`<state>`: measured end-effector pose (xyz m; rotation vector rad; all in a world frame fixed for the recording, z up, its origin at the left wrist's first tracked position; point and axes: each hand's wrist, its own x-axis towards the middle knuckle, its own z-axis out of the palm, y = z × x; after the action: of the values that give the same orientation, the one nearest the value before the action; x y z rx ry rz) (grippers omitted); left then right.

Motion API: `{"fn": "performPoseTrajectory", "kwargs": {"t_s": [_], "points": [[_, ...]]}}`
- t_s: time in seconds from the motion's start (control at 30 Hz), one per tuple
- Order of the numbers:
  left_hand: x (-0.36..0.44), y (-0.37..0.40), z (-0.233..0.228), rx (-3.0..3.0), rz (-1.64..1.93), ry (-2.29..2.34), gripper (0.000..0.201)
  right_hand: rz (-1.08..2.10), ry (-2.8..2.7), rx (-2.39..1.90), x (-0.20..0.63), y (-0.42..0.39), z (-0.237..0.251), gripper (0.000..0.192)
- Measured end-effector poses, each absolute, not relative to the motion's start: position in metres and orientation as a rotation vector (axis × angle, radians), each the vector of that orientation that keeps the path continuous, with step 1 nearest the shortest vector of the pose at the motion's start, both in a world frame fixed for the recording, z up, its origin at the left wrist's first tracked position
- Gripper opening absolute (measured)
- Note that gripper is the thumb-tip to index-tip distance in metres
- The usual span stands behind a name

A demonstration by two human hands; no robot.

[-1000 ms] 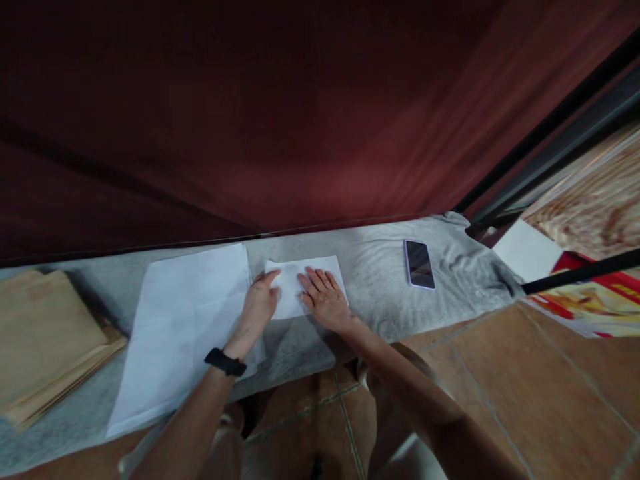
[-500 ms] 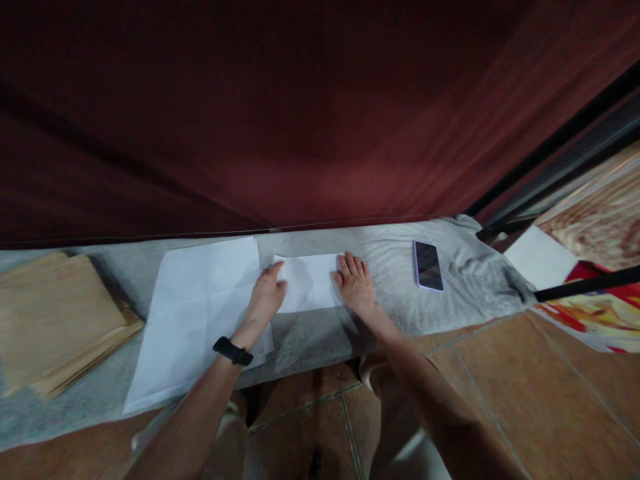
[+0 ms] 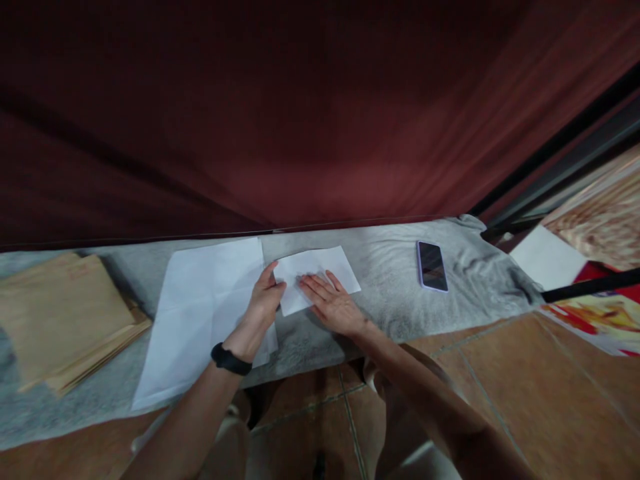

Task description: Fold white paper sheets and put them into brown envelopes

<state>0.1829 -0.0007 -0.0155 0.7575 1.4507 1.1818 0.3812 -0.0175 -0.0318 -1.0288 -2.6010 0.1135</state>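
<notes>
A small folded sheet of white paper [image 3: 320, 275] is lying on the grey cloth [image 3: 390, 293], near its far edge and a little tilted. The right hand [image 3: 334, 305] is pressing on it with flat fingers, slightly spread. The left hand [image 3: 264, 301] is holding its left edge, fingers together and thumb on the paper. The sheet is probably light, thin and easy to crease, so taking an edge or corner seems best. To the left a large white sheet [image 3: 200, 313] is lying, further left a brown envelope stack [image 3: 60, 317]; to the right a dark phone [image 3: 432, 265].
</notes>
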Motion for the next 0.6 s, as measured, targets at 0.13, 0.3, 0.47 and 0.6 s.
{"fn": "performPoseTrajectory", "kwargs": {"t_s": [0.13, 0.3, 0.47, 0.6], "points": [[0.183, -0.01, -0.008, 0.61, 1.176, 1.337, 0.091, 0.01, -2.54, -1.115, 0.399, -0.007, -0.025, 0.053], [0.17, 0.001, 0.006, 0.576, 1.147, 1.175, 0.056, -0.054, -2.477, -1.058, 0.414, -0.007, -0.01, 0.049], [0.157, 0.012, 0.024, 0.648, 1.078, 1.029, 0.062, -0.109, -2.522, -0.859, 0.413, -0.013, -0.007, 0.042], [0.147, 0.012, 0.024, 0.749, 0.977, 1.081, 0.058, -0.112, -2.522, -0.784, 0.409, -0.015, -0.009, 0.036]]}}
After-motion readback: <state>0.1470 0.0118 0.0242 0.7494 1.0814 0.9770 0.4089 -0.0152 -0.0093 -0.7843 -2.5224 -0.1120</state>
